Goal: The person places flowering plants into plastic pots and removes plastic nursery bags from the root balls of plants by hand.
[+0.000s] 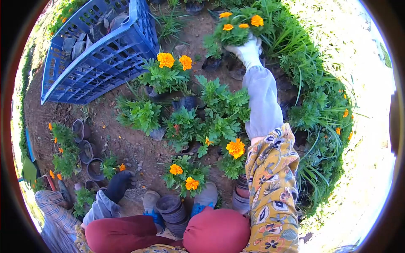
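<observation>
My right hand (pixel 249 51), in a pale glove, reaches far forward to a marigold plant (pixel 236 34) with several orange blooms. Its fingers are partly hidden under the leaves, and they appear closed at the plant's base. Dark pots (pixel 212 63) stand just below it. My left hand (pixel 120 184), in a dark glove, is low at the left beside my knee, over the soil. Its fingertips point right, close together, and I cannot make out anything in them. A small marigold plant (pixel 109 167) and an empty pot (pixel 95 169) are near it.
A blue crate (pixel 99 63) holding dark bags stands at the upper left. More marigolds (pixel 221 105) fill the middle, and dense greenery (pixel 316 109) lines the right. Stacked pots (pixel 173 211) stand between my shoes. Another person's plaid-clothed leg (pixel 52 204) shows at the lower left.
</observation>
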The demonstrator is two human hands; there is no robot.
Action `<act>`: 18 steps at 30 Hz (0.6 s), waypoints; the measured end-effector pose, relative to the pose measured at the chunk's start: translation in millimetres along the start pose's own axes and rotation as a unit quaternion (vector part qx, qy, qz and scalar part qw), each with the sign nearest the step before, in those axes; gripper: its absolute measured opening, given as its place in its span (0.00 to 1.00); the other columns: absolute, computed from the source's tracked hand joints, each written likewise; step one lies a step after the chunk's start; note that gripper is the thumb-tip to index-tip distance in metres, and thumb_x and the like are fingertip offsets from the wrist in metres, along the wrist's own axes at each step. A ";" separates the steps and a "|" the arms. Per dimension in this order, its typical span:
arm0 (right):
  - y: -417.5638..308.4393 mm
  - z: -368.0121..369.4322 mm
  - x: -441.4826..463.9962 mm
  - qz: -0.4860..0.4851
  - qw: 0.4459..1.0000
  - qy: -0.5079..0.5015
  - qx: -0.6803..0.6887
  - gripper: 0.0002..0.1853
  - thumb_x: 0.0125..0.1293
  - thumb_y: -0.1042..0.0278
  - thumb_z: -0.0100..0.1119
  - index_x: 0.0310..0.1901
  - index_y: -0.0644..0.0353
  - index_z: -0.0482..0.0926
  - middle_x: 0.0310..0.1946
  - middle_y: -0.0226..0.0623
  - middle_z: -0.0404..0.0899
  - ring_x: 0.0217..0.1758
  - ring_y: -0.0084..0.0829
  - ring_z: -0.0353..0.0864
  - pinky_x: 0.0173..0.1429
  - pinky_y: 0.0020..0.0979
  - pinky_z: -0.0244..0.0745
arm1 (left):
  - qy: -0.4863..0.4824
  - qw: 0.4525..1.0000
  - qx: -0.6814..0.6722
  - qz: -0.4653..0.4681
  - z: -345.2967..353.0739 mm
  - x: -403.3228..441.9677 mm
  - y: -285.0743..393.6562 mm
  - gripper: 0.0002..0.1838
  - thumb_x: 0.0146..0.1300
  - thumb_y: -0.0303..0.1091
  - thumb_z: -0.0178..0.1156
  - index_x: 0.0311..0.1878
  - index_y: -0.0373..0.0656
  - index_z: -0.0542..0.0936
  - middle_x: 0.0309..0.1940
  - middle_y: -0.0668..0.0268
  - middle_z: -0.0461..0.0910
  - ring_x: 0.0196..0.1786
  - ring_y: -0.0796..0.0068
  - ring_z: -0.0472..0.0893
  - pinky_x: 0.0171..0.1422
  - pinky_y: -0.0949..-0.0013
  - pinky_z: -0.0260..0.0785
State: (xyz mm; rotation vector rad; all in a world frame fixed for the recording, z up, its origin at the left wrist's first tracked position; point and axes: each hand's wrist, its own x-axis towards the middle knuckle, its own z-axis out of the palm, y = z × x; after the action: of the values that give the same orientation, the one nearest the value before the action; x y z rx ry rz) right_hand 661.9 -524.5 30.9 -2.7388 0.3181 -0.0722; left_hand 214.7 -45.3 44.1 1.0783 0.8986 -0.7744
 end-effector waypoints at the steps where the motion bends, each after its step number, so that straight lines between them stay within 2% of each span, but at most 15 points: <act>1: 0.2 -4.3 1.2 0.025 0.999 0.029 0.025 0.69 0.31 0.33 0.73 0.72 0.60 0.46 0.72 0.50 0.47 0.76 0.53 0.38 0.74 0.52 0.44 | 0.003 1.000 0.004 -0.001 -0.6 -1.7 -0.2 0.13 0.64 0.41 0.55 0.42 0.41 0.77 0.31 0.63 0.79 0.33 0.67 0.79 0.41 0.65 0.73; 2: 0.4 -6.8 2.1 0.050 0.996 0.058 0.049 0.69 0.31 0.34 0.74 0.72 0.60 0.46 0.73 0.50 0.47 0.76 0.53 0.38 0.74 0.52 0.45 | 0.006 1.000 0.008 -0.002 -0.7 -3.3 -0.5 0.13 0.65 0.41 0.55 0.42 0.41 0.77 0.31 0.63 0.79 0.33 0.67 0.79 0.41 0.65 0.73; 6: -20.4 -5.6 7.9 0.022 0.997 -0.076 -0.014 0.71 0.30 0.37 0.75 0.73 0.56 0.42 0.73 0.49 0.46 0.77 0.54 0.36 0.74 0.52 0.44 | -0.013 1.000 -0.002 -0.005 1.5 -6.9 -2.0 0.14 0.65 0.41 0.54 0.43 0.40 0.77 0.32 0.62 0.79 0.34 0.67 0.79 0.41 0.65 0.72; 7: -27.6 -10.2 0.7 0.004 0.996 -0.086 -0.004 0.69 0.32 0.38 0.75 0.74 0.52 0.41 0.72 0.49 0.48 0.76 0.54 0.36 0.74 0.52 0.43 | -0.012 1.000 -0.002 -0.009 -0.5 -5.1 -3.3 0.14 0.65 0.41 0.54 0.43 0.40 0.77 0.32 0.62 0.79 0.35 0.67 0.79 0.41 0.65 0.72; 10: -25.8 1.3 9.1 0.048 0.996 0.015 0.077 0.66 0.35 0.42 0.74 0.74 0.49 0.42 0.72 0.48 0.50 0.76 0.53 0.36 0.74 0.51 0.43 | -0.007 1.000 0.000 -0.021 -6.1 -3.5 -7.8 0.15 0.65 0.42 0.55 0.44 0.39 0.77 0.33 0.62 0.80 0.35 0.67 0.80 0.41 0.65 0.72; 11: -24.4 1.8 9.2 0.053 0.995 0.027 0.077 0.63 0.36 0.46 0.74 0.73 0.48 0.44 0.71 0.46 0.54 0.75 0.52 0.42 0.74 0.50 0.45 | -0.008 1.000 0.002 -0.021 -2.8 -4.8 -5.8 0.15 0.65 0.42 0.55 0.44 0.39 0.77 0.33 0.62 0.80 0.36 0.67 0.80 0.41 0.65 0.72; 14: -35.1 4.5 14.1 0.010 1.000 -0.028 0.001 0.60 0.36 0.44 0.73 0.72 0.46 0.50 0.69 0.41 0.58 0.73 0.49 0.49 0.73 0.49 0.46 | -0.005 1.000 -0.005 -0.023 -4.0 -5.8 -6.6 0.15 0.65 0.42 0.55 0.45 0.39 0.77 0.33 0.62 0.80 0.36 0.67 0.80 0.41 0.65 0.73; 15: -40.0 6.8 13.6 0.009 0.998 -0.047 -0.050 0.48 0.42 0.43 0.68 0.68 0.41 0.61 0.67 0.38 0.61 0.71 0.48 0.55 0.72 0.50 0.48 | -0.002 1.000 -0.009 -0.025 -5.6 -6.2 -7.1 0.15 0.65 0.42 0.55 0.45 0.39 0.77 0.33 0.62 0.80 0.36 0.67 0.80 0.41 0.65 0.73; 18: -41.4 18.5 14.1 -0.012 0.998 -0.035 -0.057 0.37 0.46 0.44 0.64 0.62 0.36 0.70 0.65 0.39 0.64 0.70 0.48 0.55 0.71 0.52 0.49 | -0.011 0.999 -0.023 -0.021 -1.4 -7.3 -7.2 0.15 0.66 0.42 0.55 0.45 0.39 0.77 0.34 0.62 0.80 0.36 0.68 0.80 0.41 0.65 0.73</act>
State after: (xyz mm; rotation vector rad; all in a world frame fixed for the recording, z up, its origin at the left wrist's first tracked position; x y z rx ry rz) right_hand 686.0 -483.6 29.5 -2.8503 0.2770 0.0357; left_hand 205.0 -45.5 47.5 1.0120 0.9188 -0.7960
